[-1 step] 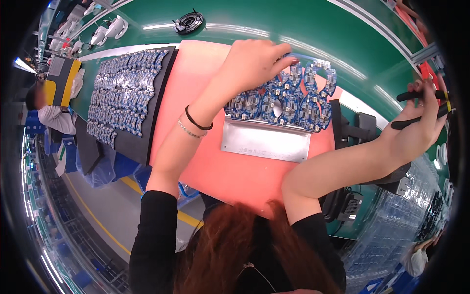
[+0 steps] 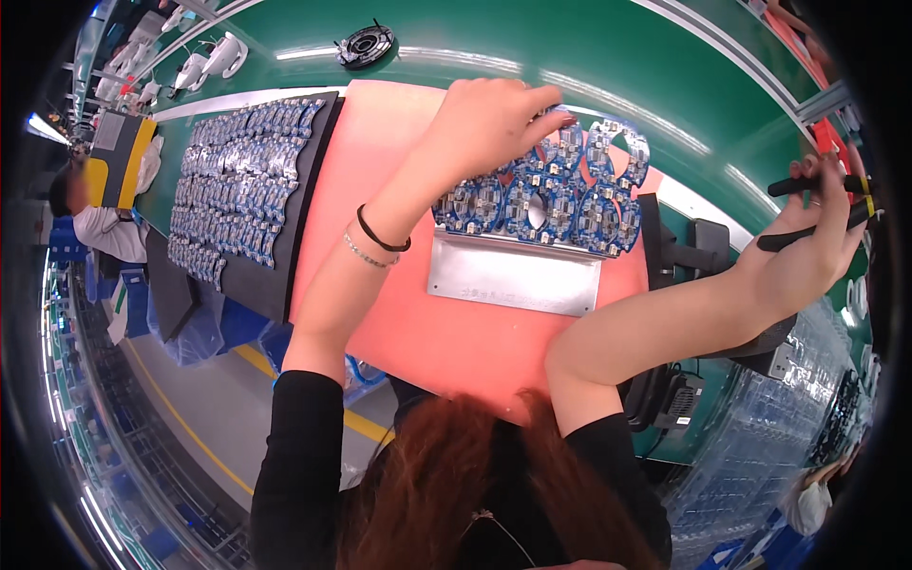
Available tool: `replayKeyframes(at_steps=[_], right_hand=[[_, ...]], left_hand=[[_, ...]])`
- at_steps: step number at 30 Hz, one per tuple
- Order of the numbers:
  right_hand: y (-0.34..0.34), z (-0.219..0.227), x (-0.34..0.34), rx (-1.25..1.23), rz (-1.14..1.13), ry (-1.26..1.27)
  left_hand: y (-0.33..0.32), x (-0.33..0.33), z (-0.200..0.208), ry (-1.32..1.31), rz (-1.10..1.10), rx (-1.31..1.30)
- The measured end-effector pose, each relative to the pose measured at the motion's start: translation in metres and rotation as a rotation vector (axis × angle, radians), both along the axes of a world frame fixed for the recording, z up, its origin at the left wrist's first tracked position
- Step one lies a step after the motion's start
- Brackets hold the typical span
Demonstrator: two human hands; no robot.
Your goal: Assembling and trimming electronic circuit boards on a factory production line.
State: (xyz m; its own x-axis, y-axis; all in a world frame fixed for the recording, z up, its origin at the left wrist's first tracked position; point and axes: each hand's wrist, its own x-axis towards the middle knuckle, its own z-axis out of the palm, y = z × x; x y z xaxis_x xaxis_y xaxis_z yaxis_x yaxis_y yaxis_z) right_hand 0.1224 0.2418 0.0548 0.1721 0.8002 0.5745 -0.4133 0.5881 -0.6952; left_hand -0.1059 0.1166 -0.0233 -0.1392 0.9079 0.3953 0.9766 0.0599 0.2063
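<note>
A panel of joined blue circuit boards (image 2: 532, 204) with ring-shaped cut-outs lies tilted, its near edge against a silver metal plate (image 2: 513, 275). My left hand (image 2: 499, 123) is closed on the panel's far edge, thumb nearer me and fingers beyond, partly hiding the boards beneath. Off to the far right, my right hand (image 2: 812, 209) is raised clear of the panel. It grips a black two-handled tool (image 2: 793, 237) with yellow bands. The tool's handles stand apart, and its working end cannot be made out.
A pink mat (image 2: 380, 294) covers the bench under the plate. Rows of similar blue boards (image 2: 237, 180) lie on a black board (image 2: 302, 228) to the left. A round black part (image 2: 365, 45) sits on the green bench beyond. Clear plastic trays (image 2: 750, 456) are stacked at right.
The circuit board panel has shifted very slightly to the left under my left hand. My right hand and its tool have hardly moved.
</note>
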Motion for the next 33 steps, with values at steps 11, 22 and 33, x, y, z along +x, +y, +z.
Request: replayKeyframes(at_steps=[11,22,33], right_hand=[[0.004,-0.002,-0.002,-0.001,0.001,-0.006],[0.002,-0.002,0.000,-0.034,-0.032,-0.003],[0.002,0.000,-0.002,-0.065,-0.044,-0.056]], left_hand=[[0.015,-0.037,-0.003,-0.470,-0.136,-0.285],[-0.023,-0.087,-0.033,-0.649,-0.055,-0.197],[-0.079,-0.035,-0.007,-0.082,0.079,-0.033]])
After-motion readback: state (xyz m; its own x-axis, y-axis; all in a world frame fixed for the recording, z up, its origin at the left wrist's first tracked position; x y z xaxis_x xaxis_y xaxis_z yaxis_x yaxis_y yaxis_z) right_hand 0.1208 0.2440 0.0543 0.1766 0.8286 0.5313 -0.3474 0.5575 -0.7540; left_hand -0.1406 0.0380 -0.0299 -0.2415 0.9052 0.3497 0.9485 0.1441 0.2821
